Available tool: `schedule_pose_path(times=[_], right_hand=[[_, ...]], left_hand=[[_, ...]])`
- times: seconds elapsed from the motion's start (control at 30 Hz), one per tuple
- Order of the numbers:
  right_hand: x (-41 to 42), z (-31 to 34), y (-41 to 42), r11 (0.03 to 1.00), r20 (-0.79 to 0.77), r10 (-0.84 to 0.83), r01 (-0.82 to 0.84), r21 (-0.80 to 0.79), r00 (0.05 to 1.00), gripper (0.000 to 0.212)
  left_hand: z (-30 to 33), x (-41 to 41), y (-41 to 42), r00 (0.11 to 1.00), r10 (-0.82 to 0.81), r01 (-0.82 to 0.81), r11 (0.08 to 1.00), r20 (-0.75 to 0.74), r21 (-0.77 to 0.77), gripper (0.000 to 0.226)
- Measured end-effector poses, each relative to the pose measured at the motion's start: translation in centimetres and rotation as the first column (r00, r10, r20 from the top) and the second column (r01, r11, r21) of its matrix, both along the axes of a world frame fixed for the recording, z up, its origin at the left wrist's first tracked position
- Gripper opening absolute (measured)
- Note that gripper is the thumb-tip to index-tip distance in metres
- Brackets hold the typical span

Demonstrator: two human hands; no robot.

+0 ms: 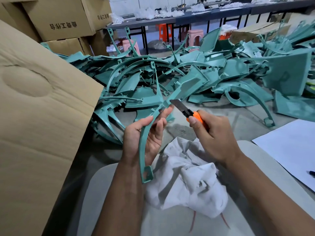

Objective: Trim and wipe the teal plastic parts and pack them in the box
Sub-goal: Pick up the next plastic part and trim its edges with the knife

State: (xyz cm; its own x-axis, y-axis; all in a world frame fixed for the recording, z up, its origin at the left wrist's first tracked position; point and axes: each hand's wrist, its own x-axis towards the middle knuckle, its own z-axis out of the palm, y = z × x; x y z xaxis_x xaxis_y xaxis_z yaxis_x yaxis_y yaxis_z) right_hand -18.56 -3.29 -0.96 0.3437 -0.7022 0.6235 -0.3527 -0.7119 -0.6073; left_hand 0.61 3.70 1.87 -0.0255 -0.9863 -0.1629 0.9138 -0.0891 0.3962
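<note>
My left hand (144, 138) grips the curved arm of a teal plastic part (144, 145), whose wide panel end reaches up and right toward the pile. My right hand (213, 133) holds an orange utility knife (192, 114); its bare blade touches the part's edge just above my left fingertips. A crumpled white cloth (189, 178) lies on my lap below both hands. The big cardboard box (39, 116) stands at my left, its flap leaning toward me.
A large heap of teal parts (213, 70) covers the floor ahead. Stacked cartons (59, 19) stand at the back left. A white sheet (289, 150) lies at the right. Tables and plastic stools (194, 38) line the far side.
</note>
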Motion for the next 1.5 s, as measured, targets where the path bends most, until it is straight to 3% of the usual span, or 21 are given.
schedule_pose_path(times=[0.17,0.23,0.3,0.4,0.5,0.6,0.73,0.87,0.93,0.97,1.0,1.07,1.1,1.13,1.33,1.5], right_hand=[[-0.3,0.3,-0.1,0.99,0.151,-0.144,0.141,0.028,0.978,0.043],[-0.3,0.2,-0.3,0.966,0.124,-0.258,0.256,0.034,0.958,0.046],[-0.3,0.1,-0.5,0.95,0.086,-0.313,0.312,0.032,0.946,0.047],[-0.2,0.0,-0.6,0.968,0.101,-0.25,0.252,-0.007,0.963,0.044],[-0.4,0.0,-0.8,0.984,0.094,-0.172,0.176,-0.027,0.98,0.044],[-1.2,0.5,-1.0,0.99,0.071,-0.111,0.116,-0.08,0.991,0.042],[-1.2,1.0,-0.5,0.984,-0.009,0.006,-0.007,-0.175,1.0,0.036],[-0.9,0.5,-0.6,0.992,0.054,-0.069,0.074,-0.099,0.996,0.038],[-0.9,0.5,-0.7,0.989,0.082,-0.12,0.126,-0.074,0.989,0.039],[-0.9,0.5,-0.7,0.986,0.09,-0.135,0.142,-0.082,0.987,0.039],[-0.9,0.6,-0.6,0.984,0.089,-0.14,0.148,-0.101,0.986,0.038],[-0.9,0.7,-0.5,0.981,0.053,-0.128,0.134,-0.141,0.99,0.036],[-0.8,0.7,-0.4,0.981,0.021,-0.118,0.12,-0.154,0.993,0.035],[-0.8,0.7,-0.4,0.981,-0.016,-0.106,0.102,-0.163,0.994,0.035],[-0.6,0.1,-0.7,0.987,-0.248,-0.094,0.057,-0.153,0.964,0.04],[-2.4,0.2,-2.0,0.915,-0.169,-0.401,0.401,-0.04,0.9,0.042]], left_hand=[[-0.3,0.4,-0.1,0.999,-0.032,0.032,0.999,0.01,0.004,0.046],[-0.4,0.2,0.0,0.996,-0.081,0.081,0.997,0.044,0.002,0.045],[-0.4,-0.4,-0.1,0.98,-0.106,0.103,0.994,0.17,0.025,0.045],[-0.6,-1.0,-0.5,0.904,-0.162,0.136,0.986,0.397,0.092,0.048],[-0.4,-0.8,-0.4,0.891,-0.205,0.194,0.979,0.405,0.067,0.058],[-0.4,-0.4,-0.1,0.904,-0.161,0.167,0.986,0.397,0.021,0.052],[-0.4,0.5,-0.3,0.919,0.0,0.023,0.998,0.395,-0.054,0.015],[0.3,1.4,-0.1,0.848,0.147,-0.065,0.982,0.51,-0.176,0.028],[0.9,1.5,-0.2,0.736,0.276,-0.125,0.953,0.619,-0.276,0.023],[1.0,1.5,-0.4,0.621,0.348,-0.155,0.933,0.703,-0.325,0.023],[1.0,1.5,-0.5,0.426,0.415,-0.175,0.909,0.804,-0.377,0.023],[0.5,1.4,-0.8,-0.086,0.441,-0.154,0.88,0.894,-0.449,0.025],[0.1,1.3,-0.9,-0.255,0.41,-0.137,0.881,0.876,-0.452,0.029],[-0.2,1.1,-0.9,-0.332,0.387,-0.113,0.889,0.86,-0.444,0.034],[-1.0,0.7,-0.9,-0.431,0.39,0.104,0.917,0.813,-0.385,0.017],[-1.1,0.4,-0.4,-0.574,0.375,0.087,0.912,0.728,-0.401,0.033]])
